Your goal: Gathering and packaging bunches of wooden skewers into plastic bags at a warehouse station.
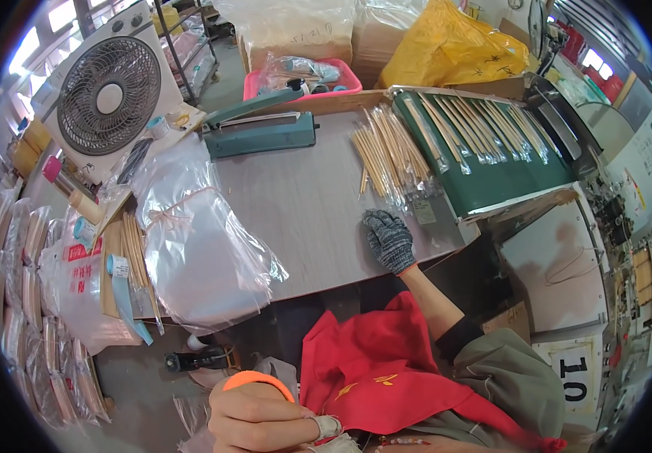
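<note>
My right hand [390, 241], in a grey knitted glove with an orange cuff, rests at the table's front right. Its fingers are curled, and nothing shows in them. Just beyond it lies a pile of slender wooden sticks [390, 155] with clear plastic at their near ends. Low in the view, close to my body, my bare left hand [265, 419] is closed, with pale tape round one finger. An orange band [258, 380] curves over this hand's fingers, which seem to grip it; the rest of that item is mostly hidden.
More wrapped sticks lie on a green conveyor belt [484, 185] at the right. A green bar heat sealer [262, 137] stands at the back, beside a box fan [110, 98]. Clear plastic bags [205, 257] overhang the table [303, 219] at its front left.
</note>
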Tool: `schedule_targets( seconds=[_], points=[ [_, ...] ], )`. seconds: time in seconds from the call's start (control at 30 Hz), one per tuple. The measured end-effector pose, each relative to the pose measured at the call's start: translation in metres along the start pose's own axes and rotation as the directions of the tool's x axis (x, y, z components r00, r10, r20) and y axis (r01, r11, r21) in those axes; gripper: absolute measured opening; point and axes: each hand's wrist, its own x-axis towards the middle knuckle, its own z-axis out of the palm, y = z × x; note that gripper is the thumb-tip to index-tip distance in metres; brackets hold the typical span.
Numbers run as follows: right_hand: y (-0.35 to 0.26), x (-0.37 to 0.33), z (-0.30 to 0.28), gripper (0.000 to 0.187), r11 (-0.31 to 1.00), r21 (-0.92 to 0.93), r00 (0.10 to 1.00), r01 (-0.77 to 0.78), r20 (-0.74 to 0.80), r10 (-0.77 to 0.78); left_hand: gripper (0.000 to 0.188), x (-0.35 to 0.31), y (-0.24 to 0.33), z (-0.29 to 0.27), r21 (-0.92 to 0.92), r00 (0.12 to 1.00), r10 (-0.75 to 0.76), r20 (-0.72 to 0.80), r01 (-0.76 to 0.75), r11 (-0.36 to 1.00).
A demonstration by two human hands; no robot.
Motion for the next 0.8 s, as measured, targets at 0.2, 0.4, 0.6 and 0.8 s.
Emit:
schedule_targets(
  seconds=[0.2, 0.4, 0.6, 0.8],
  points=[
    [0.003, 0.004, -0.002, 0.032, 0.995, 0.092, 0.999, 0.032, 0.016, -0.034, 0.064, 0.004, 0.003, -0.014, -0.102, 0.971, -0.167, 0.17, 0.186, 0.977],
    [0.039, 0.086, -0.005, 0.039, 0.997, 0.042, 0.996, -0.06, -0.057, 0.063, 0.013, -0.027, -0.006, 0.022, 0.459, 0.899, -0.435, -0.055, 0.41, 0.788],
    [0.079, 0.163, -0.048, 0.064, 0.852, -0.343, 0.869, -0.396, 0.161, 0.468, 0.032, -0.111, -0.163, 0.007, 0.616, 0.489, -0.855, 0.174, 0.623, 0.482],
    [0.104, 0.173, -0.026, 0.102, 0.75, -0.248, 0.658, -0.613, 0.365, 0.659, 0.062, -0.225, -0.308, -0.063, 0.891, 0.172, -0.95, 0.261, 0.335, 0.305]
  ],
)
